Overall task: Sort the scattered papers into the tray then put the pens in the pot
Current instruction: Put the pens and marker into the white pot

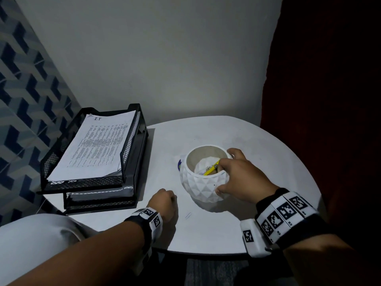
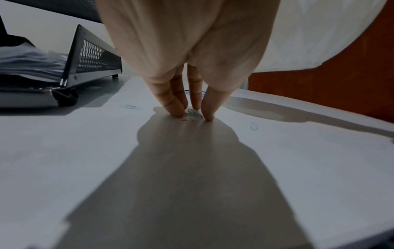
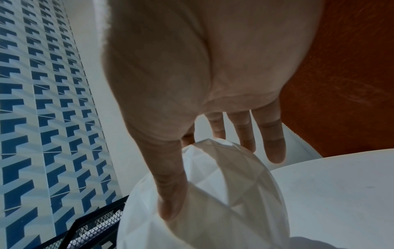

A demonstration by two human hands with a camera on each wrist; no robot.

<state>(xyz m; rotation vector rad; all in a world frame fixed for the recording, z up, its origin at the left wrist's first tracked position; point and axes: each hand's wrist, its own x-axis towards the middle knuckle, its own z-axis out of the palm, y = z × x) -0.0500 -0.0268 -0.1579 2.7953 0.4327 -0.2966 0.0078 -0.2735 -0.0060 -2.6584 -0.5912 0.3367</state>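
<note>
A white faceted pot [image 1: 202, 188] [image 3: 234, 210] stands on the round white table [image 1: 278, 162], with a yellow pen [image 1: 210, 171] lying inside it. My right hand [image 1: 220, 177] [image 3: 221, 183] holds the pot at its rim: the thumb presses the outer wall, the index finger dips inside beside the pen, and the other fingers reach straight over the rim. A stack of printed papers [image 1: 97, 145] [image 2: 25, 59] fills the top level of the black mesh tray [image 1: 132, 141] [image 2: 95, 57] on the left. My left hand [image 1: 165, 200] [image 2: 194, 116] pinches a small paper clip [image 2: 193, 113] against the table.
More paper clips lie loose on the table [image 1: 188, 215] [image 2: 130, 107] [image 2: 253, 126]. A small blue-and-white item [image 1: 179, 164] peeks out behind the pot. A dark red surface [image 1: 329, 100] rises to the right, a tiled wall [image 1: 24, 89] to the left, and white cloth [image 1: 31, 234] lies at the lower left.
</note>
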